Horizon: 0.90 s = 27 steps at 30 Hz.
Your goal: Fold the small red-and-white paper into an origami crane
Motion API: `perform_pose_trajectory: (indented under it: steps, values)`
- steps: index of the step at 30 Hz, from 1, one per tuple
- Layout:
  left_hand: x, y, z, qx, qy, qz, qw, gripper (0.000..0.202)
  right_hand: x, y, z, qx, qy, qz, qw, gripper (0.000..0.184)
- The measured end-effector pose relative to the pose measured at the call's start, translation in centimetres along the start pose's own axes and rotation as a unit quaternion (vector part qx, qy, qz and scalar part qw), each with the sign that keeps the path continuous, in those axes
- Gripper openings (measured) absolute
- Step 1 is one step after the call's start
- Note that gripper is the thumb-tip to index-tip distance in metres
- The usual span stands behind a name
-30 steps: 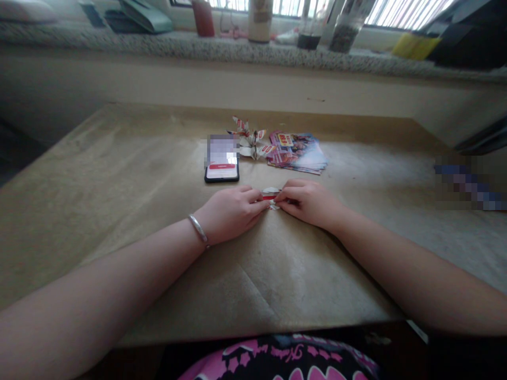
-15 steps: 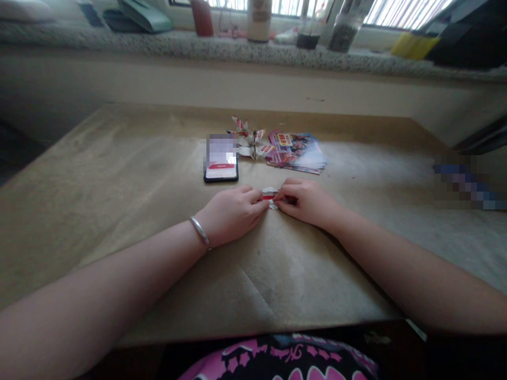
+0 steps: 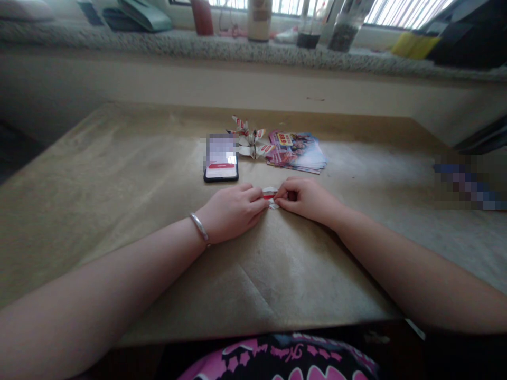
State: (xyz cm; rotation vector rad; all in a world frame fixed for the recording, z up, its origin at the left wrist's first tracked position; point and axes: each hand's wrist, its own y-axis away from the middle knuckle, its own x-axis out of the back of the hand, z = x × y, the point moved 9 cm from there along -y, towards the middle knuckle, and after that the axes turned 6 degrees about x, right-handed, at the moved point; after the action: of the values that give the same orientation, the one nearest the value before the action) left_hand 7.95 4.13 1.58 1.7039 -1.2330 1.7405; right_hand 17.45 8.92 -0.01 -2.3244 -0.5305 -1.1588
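A small folded piece of paper (image 3: 269, 197), white with a red band, lies on the table between my hands. My left hand (image 3: 235, 210), with a silver bangle at its wrist, presses down on the paper's left side with its fingers together. From the right, my right hand (image 3: 307, 199) pinches the paper's other side between thumb and curled fingers. Much of the paper is hidden under the fingertips. Just beyond lie several folded paper figures (image 3: 250, 142), white with red print, with pointed tips.
A phone (image 3: 222, 158) with a lit screen lies left of the paper figures. To their right is a stack of colourful printed leaflets (image 3: 297, 152). The brown-covered table (image 3: 158, 158) meets a wall, above which a stone windowsill (image 3: 222, 46) holds bottles and jars.
Almost nothing differs. The fingers of both hands have shifted very slightly on the folded paper, and the phone, figures and leaflets stay in place.
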Motion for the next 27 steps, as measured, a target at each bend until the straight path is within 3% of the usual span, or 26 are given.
perform_pose_trajectory:
  steps: [10,14,20,27]
  values:
    - [0.1,0.1,0.6,-0.012,-0.036,-0.004,0.999,0.025,-0.2,-0.1,0.6,-0.011,-0.022,-0.013,1.000,0.005]
    - [-0.1,0.0,0.7,-0.011,-0.040,-0.016,0.999,0.025,-0.2,0.0,0.4,0.019,-0.013,-0.011,1.000,0.006]
    - [0.0,0.1,0.7,-0.010,-0.042,-0.006,0.999,0.028,0.2,0.8,-1.9,0.118,0.109,-0.025,0.987,0.018]
    - [0.0,0.1,0.6,-0.006,-0.032,-0.007,0.999,0.028,0.0,1.1,-3.1,0.116,0.215,-0.051,0.968,0.022]
